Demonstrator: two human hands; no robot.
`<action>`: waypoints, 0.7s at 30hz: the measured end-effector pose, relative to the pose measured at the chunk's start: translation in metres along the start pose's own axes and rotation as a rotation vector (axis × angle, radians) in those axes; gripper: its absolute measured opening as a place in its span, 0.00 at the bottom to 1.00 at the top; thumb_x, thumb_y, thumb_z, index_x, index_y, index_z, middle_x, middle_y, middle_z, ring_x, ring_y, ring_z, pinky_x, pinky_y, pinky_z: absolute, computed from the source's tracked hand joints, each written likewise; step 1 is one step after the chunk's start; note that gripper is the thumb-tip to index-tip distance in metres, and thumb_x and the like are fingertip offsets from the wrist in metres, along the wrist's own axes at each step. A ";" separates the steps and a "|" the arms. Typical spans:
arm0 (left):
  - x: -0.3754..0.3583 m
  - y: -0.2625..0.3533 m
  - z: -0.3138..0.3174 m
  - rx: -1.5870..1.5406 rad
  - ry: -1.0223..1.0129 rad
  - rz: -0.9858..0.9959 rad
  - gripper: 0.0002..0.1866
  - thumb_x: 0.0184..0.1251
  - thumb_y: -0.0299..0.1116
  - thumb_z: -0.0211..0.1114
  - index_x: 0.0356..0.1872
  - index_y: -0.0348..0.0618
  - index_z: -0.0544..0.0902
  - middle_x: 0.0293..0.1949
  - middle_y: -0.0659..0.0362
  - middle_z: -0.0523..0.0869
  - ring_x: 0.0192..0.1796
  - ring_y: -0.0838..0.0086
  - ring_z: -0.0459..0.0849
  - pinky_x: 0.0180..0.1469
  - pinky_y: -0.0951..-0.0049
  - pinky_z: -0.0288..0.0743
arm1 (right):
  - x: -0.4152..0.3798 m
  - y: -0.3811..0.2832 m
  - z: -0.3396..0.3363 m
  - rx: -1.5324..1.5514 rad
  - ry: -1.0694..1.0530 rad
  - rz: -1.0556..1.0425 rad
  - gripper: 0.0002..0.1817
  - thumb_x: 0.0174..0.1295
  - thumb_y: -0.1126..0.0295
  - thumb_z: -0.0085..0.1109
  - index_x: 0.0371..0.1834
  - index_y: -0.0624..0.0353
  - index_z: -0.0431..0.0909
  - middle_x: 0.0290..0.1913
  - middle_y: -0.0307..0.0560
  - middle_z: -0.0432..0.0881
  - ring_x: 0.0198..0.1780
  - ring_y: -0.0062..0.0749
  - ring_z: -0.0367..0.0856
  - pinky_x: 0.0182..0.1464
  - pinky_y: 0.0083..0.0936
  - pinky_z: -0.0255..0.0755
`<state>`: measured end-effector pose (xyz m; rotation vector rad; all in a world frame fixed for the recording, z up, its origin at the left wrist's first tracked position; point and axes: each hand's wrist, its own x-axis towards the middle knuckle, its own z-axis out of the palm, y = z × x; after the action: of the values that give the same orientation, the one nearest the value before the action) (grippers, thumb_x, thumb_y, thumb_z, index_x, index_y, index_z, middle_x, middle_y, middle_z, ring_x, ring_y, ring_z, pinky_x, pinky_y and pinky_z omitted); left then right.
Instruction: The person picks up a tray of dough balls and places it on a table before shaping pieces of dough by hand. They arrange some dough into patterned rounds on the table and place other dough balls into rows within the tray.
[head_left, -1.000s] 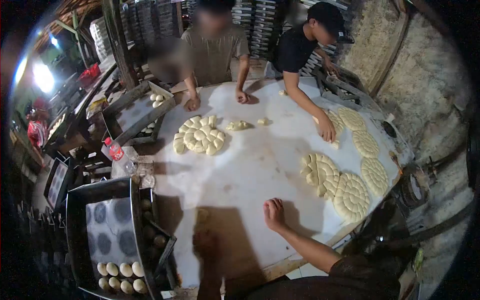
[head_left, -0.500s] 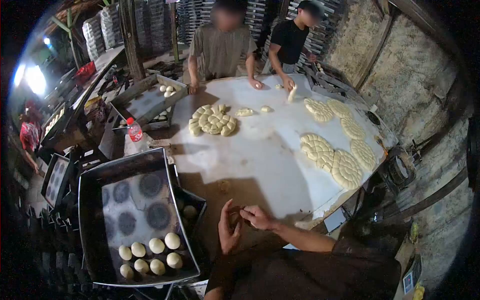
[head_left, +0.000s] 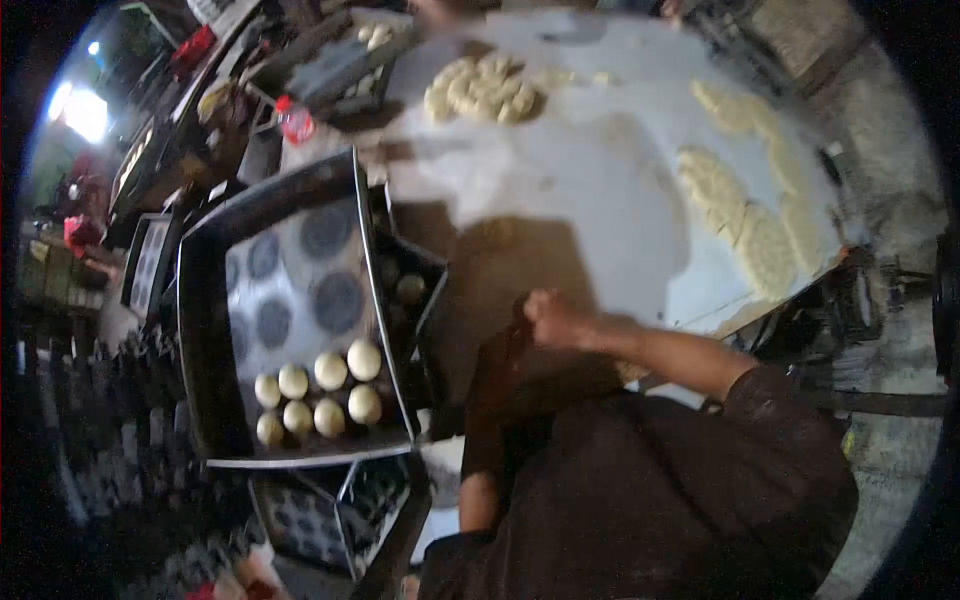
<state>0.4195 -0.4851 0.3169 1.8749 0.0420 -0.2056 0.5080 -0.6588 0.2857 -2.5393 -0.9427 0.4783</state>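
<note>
My right hand (head_left: 558,320) is over the near edge of the work table (head_left: 610,180), fingers closed. A small dark shape shows at its fingertips, too blurred to name. My left forearm (head_left: 480,503) comes up from below; my left hand lies in deep shadow beside the right one, its fingers not readable. To the left, a deep metal tray (head_left: 300,270) holds several round dough balls (head_left: 330,371) in two rows at its near end. Dark round marks cover the rest of its bottom. Neither hand touches the tray.
A dough pile (head_left: 480,90) lies at the table's far side. Flattened, scored dough slabs (head_left: 740,220) lie to the right. A red-capped bottle (head_left: 294,120) stands behind the tray. Another tray (head_left: 305,520) sits below, and a dark box (head_left: 415,270) is wedged beside the big tray.
The view has tilted down and turned left, so the co-workers are mostly out of frame. My left hand has dropped into shadow; my right hand stays closed near the table edge.
</note>
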 end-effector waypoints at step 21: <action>0.029 -0.063 0.116 -0.169 0.442 -0.148 0.21 0.74 0.43 0.58 0.61 0.45 0.70 0.54 0.50 0.72 0.56 0.59 0.72 0.54 0.59 0.69 | -0.087 0.180 -0.070 0.344 0.801 0.046 0.09 0.64 0.67 0.58 0.39 0.63 0.80 0.39 0.54 0.76 0.41 0.52 0.79 0.46 0.42 0.75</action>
<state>0.4260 -0.5781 0.2189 1.7179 0.4861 0.1124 0.5741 -0.8599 0.2780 -2.1278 -0.4466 -0.3364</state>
